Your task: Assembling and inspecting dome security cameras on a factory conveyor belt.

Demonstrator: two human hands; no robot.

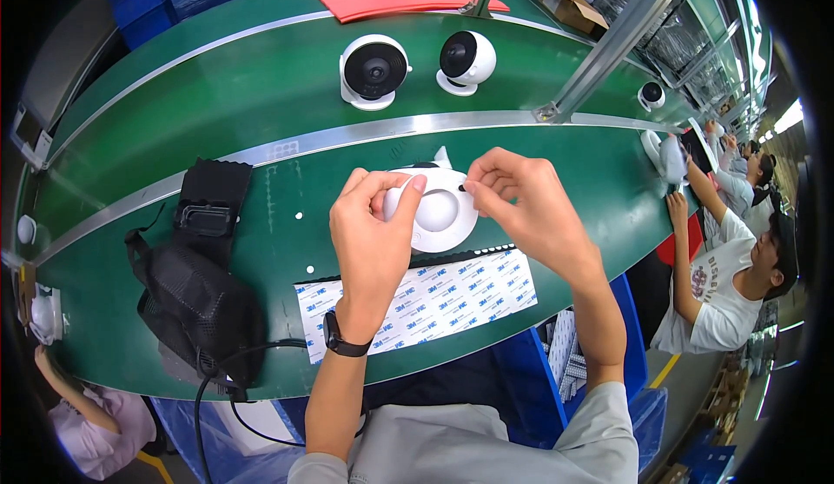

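Observation:
In the middle of the green table a white security camera (447, 239) lies with its round base turned up. My left hand (373, 228) grips its left side, the thumb pressed on the base. At the base's upper right edge, my right hand (532, 210) pinches a small black pad (464, 187) between thumb and fingertips. Beneath my wrists is a white backing sheet (434, 303) with blue print; a black strip with a row of white round spots runs along its far edge. Much of the camera's head is hidden under the base.
Two white cameras with black fronts, one left (374, 71) and one right (466, 62), stand beyond a metal rail (417, 124). A black mesh bag (200, 301) and a black cable lie left. A metal post (608, 45) rises at right. Co-workers sit on both sides.

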